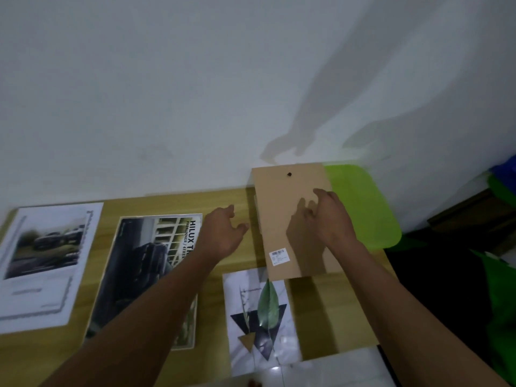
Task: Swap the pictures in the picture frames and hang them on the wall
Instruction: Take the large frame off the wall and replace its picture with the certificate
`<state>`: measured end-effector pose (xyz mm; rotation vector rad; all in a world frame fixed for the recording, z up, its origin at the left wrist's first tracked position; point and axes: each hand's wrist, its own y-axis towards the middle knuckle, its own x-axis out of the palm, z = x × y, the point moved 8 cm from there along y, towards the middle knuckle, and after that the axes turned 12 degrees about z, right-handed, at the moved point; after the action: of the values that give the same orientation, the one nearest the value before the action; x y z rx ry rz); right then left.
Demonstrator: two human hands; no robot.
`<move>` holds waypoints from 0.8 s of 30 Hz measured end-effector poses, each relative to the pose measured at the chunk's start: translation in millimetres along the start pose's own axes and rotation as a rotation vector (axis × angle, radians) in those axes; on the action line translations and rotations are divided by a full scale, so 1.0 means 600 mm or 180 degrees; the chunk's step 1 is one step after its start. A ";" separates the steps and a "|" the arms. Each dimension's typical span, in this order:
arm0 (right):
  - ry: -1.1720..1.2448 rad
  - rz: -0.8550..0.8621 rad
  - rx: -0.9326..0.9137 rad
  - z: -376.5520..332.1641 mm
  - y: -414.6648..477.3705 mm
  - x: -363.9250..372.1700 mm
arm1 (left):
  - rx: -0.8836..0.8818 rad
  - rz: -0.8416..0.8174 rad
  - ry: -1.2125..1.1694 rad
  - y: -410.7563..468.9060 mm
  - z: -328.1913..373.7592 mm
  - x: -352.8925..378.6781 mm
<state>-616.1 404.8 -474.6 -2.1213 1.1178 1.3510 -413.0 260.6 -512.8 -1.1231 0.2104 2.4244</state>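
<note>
A brown backing board point(282, 213) with a small dark hanger hole and a barcode sticker lies at the back right of the wooden table point(326, 308). My right hand point(326, 216) rests on it with loosely bent fingers touching its surface. Just left of the board hovers my left hand point(223, 233), fingers relaxed, holding nothing. A leaf-and-triangle print point(259, 322) lies below the board, partly under it. A dark truck poster point(145, 275) lies under my left forearm. A white-bordered car picture point(44, 263) lies at the far left.
A green plastic tray point(363, 208) sits under the board's right side against the white wall point(195, 93). A pale glossy sheet or frame glass point(335, 370) lies at the bottom edge. Dark and green clutter point(491, 247) stands beside the table on the right.
</note>
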 end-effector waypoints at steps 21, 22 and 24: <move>-0.0106 -0.1376 -0.0681 -0.309 -0.366 0.353 | 0.0248 -0.0142 0.0650 -0.156 -0.401 -0.206; -0.0216 -0.1391 -0.0722 -0.306 -0.376 0.365 | 0.0267 -0.0149 0.0659 -0.159 -0.411 -0.199; -0.0398 -0.1346 -0.0808 -0.303 -0.387 0.380 | 0.0295 -0.0076 0.0674 -0.163 -0.425 -0.189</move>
<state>-278.7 328.1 -613.2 -2.2421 0.4295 1.4468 -129.2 226.5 -589.4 -1.3314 0.3706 2.2488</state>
